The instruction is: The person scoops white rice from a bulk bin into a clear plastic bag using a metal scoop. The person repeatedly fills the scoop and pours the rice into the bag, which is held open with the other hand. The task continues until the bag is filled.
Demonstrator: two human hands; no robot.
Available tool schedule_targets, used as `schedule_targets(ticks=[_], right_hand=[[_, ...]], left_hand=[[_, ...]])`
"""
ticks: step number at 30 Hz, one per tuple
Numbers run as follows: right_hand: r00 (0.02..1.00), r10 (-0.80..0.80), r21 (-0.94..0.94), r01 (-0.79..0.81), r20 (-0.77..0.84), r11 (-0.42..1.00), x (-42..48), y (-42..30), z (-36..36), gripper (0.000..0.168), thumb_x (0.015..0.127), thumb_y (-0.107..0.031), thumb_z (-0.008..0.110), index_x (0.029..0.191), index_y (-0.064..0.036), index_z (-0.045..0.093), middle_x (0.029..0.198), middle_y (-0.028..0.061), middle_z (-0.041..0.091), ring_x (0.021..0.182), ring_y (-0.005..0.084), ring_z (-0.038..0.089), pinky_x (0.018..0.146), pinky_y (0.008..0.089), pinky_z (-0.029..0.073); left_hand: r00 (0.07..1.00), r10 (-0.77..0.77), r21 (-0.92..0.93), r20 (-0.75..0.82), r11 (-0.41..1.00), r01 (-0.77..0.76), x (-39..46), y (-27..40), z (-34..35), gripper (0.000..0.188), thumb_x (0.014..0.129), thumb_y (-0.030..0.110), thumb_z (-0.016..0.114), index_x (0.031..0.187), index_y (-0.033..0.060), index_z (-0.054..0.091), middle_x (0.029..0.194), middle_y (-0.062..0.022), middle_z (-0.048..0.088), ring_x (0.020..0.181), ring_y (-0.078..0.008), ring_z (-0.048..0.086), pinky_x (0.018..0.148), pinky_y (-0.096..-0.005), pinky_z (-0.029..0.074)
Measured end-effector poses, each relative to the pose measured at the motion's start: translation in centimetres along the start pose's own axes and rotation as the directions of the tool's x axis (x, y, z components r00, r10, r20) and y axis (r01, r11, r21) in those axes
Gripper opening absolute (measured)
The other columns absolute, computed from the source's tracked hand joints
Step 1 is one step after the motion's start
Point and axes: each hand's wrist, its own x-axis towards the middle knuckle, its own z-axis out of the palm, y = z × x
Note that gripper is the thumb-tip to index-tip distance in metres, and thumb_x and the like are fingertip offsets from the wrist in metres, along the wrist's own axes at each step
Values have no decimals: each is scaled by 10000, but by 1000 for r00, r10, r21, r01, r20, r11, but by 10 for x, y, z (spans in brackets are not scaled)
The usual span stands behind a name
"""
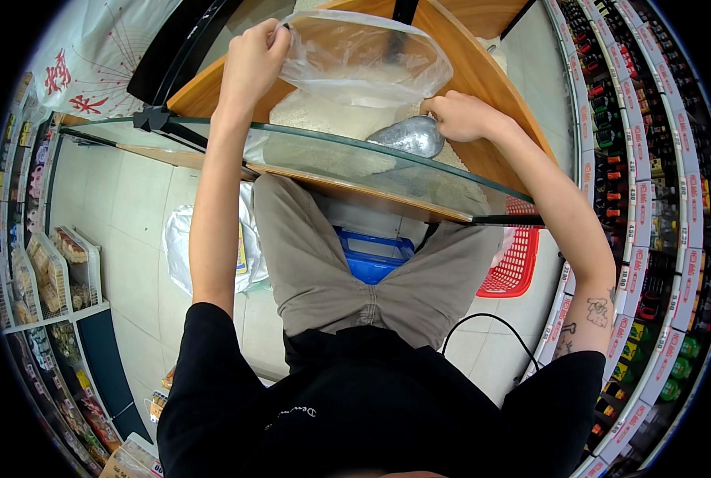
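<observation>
My left hand (pixel 260 57) pinches the rim of a clear plastic bag (pixel 355 54), which spreads wide over a wooden bin (pixel 481 77). White rice (pixel 316 116) fills the bottom of the bin, and some pale grain appears inside the bag too. My right hand (pixel 460 116) grips a metal scoop (pixel 412 137) whose bowl lies low at the rice, close to the glass front panel (pixel 355 149). My fingers cover the scoop's handle. The far right part of the bag's rim hangs just above my right hand; whether they touch I cannot tell.
Shelves of bottles (pixel 612 179) line the right side. On the floor are a red basket (pixel 514 263), a blue crate (pixel 373 257) and a white plastic bag (pixel 179 257). A large printed sack (pixel 93 54) stands upper left, above racks of packaged food (pixel 48 269).
</observation>
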Motion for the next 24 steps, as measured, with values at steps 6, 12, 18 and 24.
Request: schedule_targets(ticks=[6, 12, 18, 24], right_hand=[[986, 36, 246, -76, 165, 966, -8, -9, -23, 431, 733, 49, 440, 1145, 20, 563, 727, 175, 657, 658, 255, 653, 665, 363, 504], [998, -62, 373, 54, 10, 926, -18, -5, -37, 435, 748, 37, 440, 1174, 25, 528, 704, 153, 646, 618, 214, 628, 643, 338, 498], [969, -97, 458, 195, -229, 867, -26, -7, -48, 456, 785, 19, 460, 1238, 30, 511, 620, 55, 527, 578, 155, 544, 583, 293, 457], [863, -23, 244, 167, -505, 955, -24, -9, -58, 361, 821, -44, 515, 1168, 4, 598, 691, 120, 647, 644, 224, 631, 620, 340, 491]], left_hand=[[1000, 3, 11, -7, 1000, -3, -1, -2, -1, 286, 901, 225, 516, 829, -35, 610, 644, -197, 590, 600, -341, 605, 590, -376, 463], [1000, -4, 3, -3, 1000, 4, 0, -2, 1, 284, 903, 224, 514, 825, -36, 599, 636, -199, 577, 586, -344, 588, 585, -377, 457], [1000, -5, -1, -5, 1000, 5, -1, 0, 1, 283, 903, 224, 517, 823, -36, 594, 631, -194, 574, 578, -343, 578, 579, -375, 453], [1000, -6, 9, 16, 1000, 6, 0, 1, 0, 277, 896, 223, 522, 840, -35, 603, 647, -198, 583, 591, -344, 587, 588, -372, 458]])
